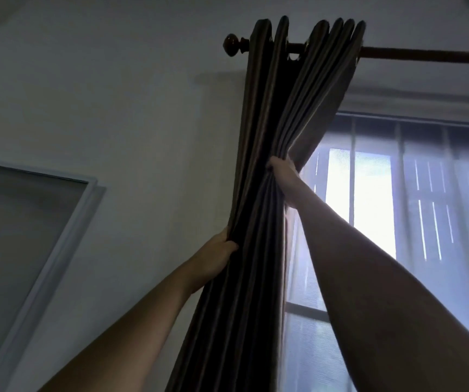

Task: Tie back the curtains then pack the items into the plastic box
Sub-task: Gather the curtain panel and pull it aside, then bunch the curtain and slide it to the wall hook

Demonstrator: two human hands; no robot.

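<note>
Two bare hands gather a dark curtain at a window. The left hand (217, 257) grips the outer edge of the bundle with its fingers curled into the folds. The right hand (281, 179), higher up, clutches the pleats on the window side. The curtain (261, 123) hangs bunched at the left end of a wooden rod (425, 55), just inside its round finial (232, 45), with the top folds pushed close together. Behind the right forearm a sheer panel (439, 222) covers the bright window. To the left a white-framed panel (15, 222) sits against the pale wall (114, 94).

The step in hand appears to be gathering the drape ahead of tying it back. Doing it well likely means bringing both grips to one level lower down and pressing the pleats into an even column so none slips out on the window side. One hand would then hold the bundle, leaving the other free for a tie. No tie-back is in view, nor are the plastic box or the items to be packed. A sharp downward tug could strain the fittings on the rod, so any pull is best made sideways, towards the wall.
</note>
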